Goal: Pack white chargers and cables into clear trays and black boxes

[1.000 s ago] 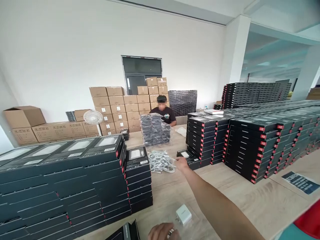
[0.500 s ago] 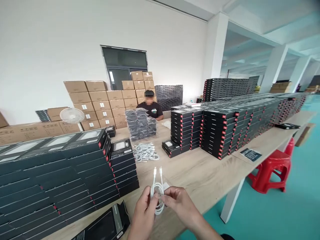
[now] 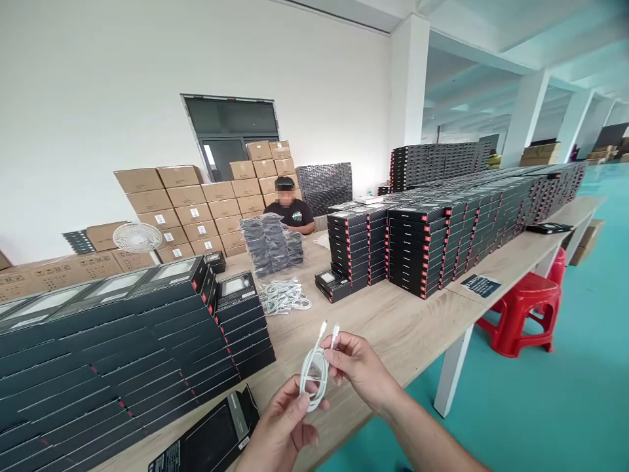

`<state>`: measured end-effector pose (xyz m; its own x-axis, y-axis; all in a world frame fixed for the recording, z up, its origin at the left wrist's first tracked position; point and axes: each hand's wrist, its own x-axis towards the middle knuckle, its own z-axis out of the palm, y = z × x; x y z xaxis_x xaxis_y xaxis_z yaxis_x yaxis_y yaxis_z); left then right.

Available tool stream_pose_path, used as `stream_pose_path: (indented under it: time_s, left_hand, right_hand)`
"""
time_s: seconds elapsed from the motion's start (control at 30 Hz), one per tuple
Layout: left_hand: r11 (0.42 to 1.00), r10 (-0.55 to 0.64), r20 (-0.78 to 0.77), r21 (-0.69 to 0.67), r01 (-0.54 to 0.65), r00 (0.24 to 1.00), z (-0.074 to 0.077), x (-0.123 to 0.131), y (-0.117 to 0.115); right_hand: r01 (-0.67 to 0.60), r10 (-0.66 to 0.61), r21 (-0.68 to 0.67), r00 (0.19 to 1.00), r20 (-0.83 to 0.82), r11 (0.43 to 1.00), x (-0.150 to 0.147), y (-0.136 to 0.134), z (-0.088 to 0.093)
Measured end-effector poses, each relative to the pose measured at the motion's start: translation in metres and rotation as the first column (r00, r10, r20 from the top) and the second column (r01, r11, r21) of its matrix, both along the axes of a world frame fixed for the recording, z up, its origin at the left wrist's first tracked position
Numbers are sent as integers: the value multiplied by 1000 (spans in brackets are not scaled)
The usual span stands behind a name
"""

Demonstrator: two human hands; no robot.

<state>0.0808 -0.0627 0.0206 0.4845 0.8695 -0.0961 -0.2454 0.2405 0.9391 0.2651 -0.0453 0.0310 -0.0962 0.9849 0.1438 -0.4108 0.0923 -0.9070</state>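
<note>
A coiled white charging cable (image 3: 309, 368) is held up between my two hands over the table's near edge. My left hand (image 3: 287, 416) grips the lower part of the coil between thumb and fingers. Higher up on the right, my right hand (image 3: 358, 362) pinches the cable just below one of its two plugs. Both plugs point upward. Farther off lies a tangled pile of white cables (image 3: 285, 296) on the wooden table (image 3: 363, 321). An unfolded black box (image 3: 211, 436) rests at the near left, beside my left wrist.
Stacked black boxes (image 3: 122, 347) fill the left side, with long rows of black boxes (image 3: 417, 252) on the right. Plastic-wrapped dark packs (image 3: 272, 246) stand before a seated co-worker (image 3: 289, 213). A white fan (image 3: 137, 237), cartons (image 3: 177, 196) and a red stool (image 3: 525, 308) surround the table.
My right hand has risen along the cable to near a plug, and my left hand has opened its grip lower on the coil. The coil now tilts right. The view has shifted slightly.
</note>
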Motion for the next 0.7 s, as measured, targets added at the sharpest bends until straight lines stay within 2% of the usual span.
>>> stream_pose_path:
  time_s: [0.07,0.13,0.23,0.3,0.33,0.4,0.47,0.57,0.63,0.7]
  left_hand:
    - [997,-60,-4,-48,59,998,-7,0,0]
    - [996,-65,-11,-63,64,998,-13,1,1]
    - [999,13,-22,-41,-14,1000,-14,1,3]
    - [1000,21,-41,-13,-21,999,-11,0,4]
    - [1000,13,-51,3,-13,999,-8,0,5]
    - [1000,5,-70,25,-4,998,-4,0,4]
    - [999,26,-95,27,-23,995,0,0,3]
    - [997,75,-143,22,-72,987,5,1,0]
    - [993,105,-208,76,-91,973,8,1,0]
    - [958,176,-364,279,-73,915,9,1,1]
  right_hand:
    - [-5,5,4,1000,13,1000,1,1,-4]
    - [7,-7,0,999,43,1000,3,4,-8]
    - [192,-201,74,966,159,979,11,7,-11]
    - [284,-350,238,885,308,929,18,7,-7]
    - [261,-383,329,836,393,907,21,7,-3]
    - [117,-398,475,734,550,872,27,6,7]
    - [0,-441,563,623,647,826,32,6,16]
    - [-52,-547,646,483,684,761,36,7,25]
    - [6,-598,671,458,657,742,37,8,27]
    - [164,-613,622,479,628,766,36,10,24]
